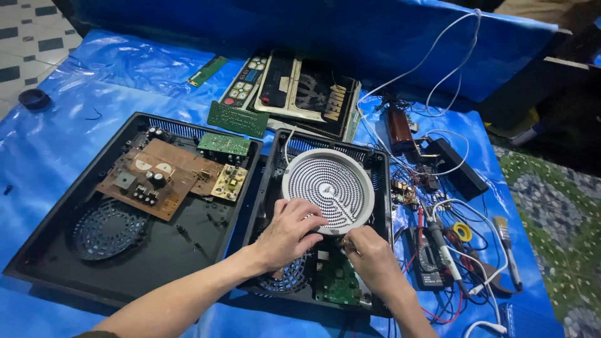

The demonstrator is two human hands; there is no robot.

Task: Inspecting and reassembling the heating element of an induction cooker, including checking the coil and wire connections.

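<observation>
Two hands at the coil's near edge.
Your left hand (pixel 289 230) rests curled on the coil (pixel 327 186), seated in the right tray (pixel 377 164); your right hand (pixel 370 258), just beside it, pinches something too small to identify. You're mid-fitting, I judge; next calls for steady fingertip work.

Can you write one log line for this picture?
left hand: on round white coil heating disc | right hand: at disc's front edge | open black plastic casing

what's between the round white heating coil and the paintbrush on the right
In the head view, between the heating coil and the paintbrush lie tangled white and red wires, a yellow tape roll and a multimeter.
</observation>
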